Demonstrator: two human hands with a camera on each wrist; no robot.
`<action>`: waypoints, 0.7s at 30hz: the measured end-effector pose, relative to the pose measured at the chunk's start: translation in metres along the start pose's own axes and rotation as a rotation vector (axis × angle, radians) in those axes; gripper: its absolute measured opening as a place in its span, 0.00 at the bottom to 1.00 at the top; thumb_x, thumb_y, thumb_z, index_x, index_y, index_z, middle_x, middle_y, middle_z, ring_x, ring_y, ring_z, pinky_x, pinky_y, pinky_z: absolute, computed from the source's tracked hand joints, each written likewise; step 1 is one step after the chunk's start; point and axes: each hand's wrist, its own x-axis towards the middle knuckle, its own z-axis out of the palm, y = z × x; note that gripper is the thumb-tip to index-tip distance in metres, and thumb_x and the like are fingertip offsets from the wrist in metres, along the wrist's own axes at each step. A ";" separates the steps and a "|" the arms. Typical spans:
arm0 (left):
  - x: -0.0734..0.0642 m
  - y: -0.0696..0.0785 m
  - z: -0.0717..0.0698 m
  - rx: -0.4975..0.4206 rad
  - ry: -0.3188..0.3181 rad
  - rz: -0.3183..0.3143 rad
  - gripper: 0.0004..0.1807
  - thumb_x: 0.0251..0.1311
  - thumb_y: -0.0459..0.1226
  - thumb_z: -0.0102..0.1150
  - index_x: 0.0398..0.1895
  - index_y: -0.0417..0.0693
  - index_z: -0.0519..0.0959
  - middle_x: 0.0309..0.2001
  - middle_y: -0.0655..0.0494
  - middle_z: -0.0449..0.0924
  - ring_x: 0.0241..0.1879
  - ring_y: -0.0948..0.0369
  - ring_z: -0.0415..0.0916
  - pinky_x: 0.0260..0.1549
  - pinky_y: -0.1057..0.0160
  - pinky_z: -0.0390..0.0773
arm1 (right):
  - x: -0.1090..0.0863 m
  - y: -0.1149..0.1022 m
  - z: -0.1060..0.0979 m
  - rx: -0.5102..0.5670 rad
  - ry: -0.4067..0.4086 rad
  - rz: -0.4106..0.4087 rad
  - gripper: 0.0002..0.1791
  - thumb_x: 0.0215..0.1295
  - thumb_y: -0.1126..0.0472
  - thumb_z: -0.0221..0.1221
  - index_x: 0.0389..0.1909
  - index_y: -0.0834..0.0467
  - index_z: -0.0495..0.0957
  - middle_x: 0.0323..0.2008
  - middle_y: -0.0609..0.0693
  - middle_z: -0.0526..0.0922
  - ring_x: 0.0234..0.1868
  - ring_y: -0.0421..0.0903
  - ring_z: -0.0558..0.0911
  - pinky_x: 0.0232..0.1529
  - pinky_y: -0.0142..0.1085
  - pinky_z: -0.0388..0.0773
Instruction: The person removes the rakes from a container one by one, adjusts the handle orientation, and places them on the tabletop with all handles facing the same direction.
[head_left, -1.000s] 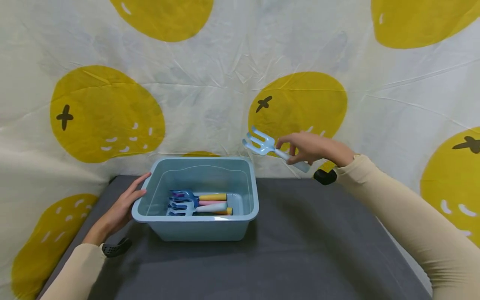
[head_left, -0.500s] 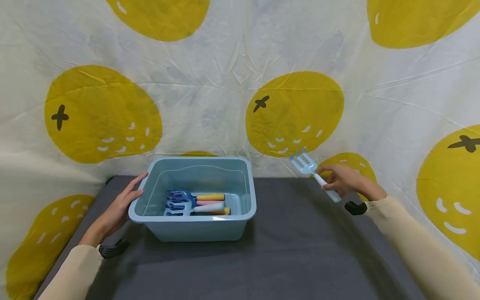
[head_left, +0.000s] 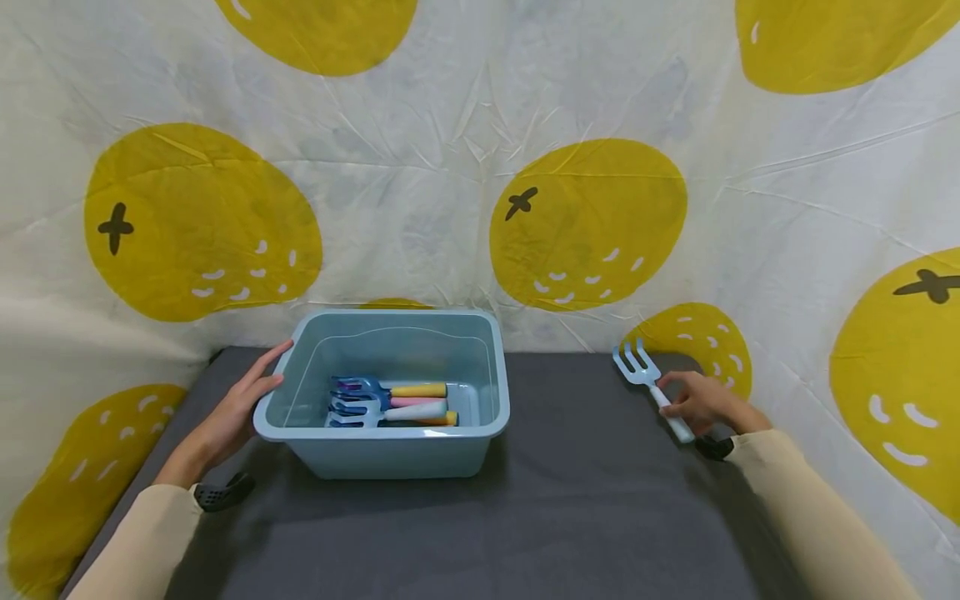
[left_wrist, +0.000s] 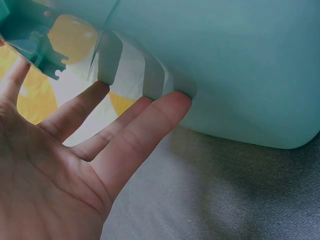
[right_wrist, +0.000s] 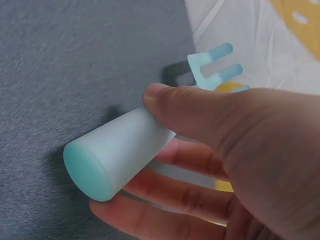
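My right hand [head_left: 697, 402] pinches the pale handle of a light-blue garden hand fork [head_left: 639, 367] low over the far right of the table, its tines pointing away. In the right wrist view, the thumb presses on the white handle [right_wrist: 120, 150] and the fingers lie under it. My left hand [head_left: 234, 417] rests against the left side of a blue plastic tub [head_left: 390, 458]. Its nearly straight fingertips [left_wrist: 177, 102] touch the outer wall in the left wrist view. Inside the tub lie several small garden tools, among them another light-blue fork [head_left: 367, 412] and a dark-blue fork with a yellow handle [head_left: 420, 391].
A dark grey cloth covers the table [head_left: 525, 533]. Right behind its far edge hangs a white curtain [head_left: 420, 225] printed with yellow fruit. The tub stands on the left half of the table, near the curtain.
My right hand has moved right and down with the garden fork, from the air right of the tub to just above the table. The left hand has stayed against the tub.
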 end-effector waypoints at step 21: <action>0.002 -0.002 0.000 0.002 -0.008 0.006 0.34 0.81 0.53 0.39 0.83 0.75 0.41 0.82 0.41 0.32 0.70 0.34 0.53 0.57 0.40 0.74 | 0.005 0.014 0.008 -0.064 0.021 0.072 0.28 0.68 0.63 0.66 0.63 0.71 0.68 0.34 0.56 0.83 0.27 0.51 0.81 0.25 0.48 0.85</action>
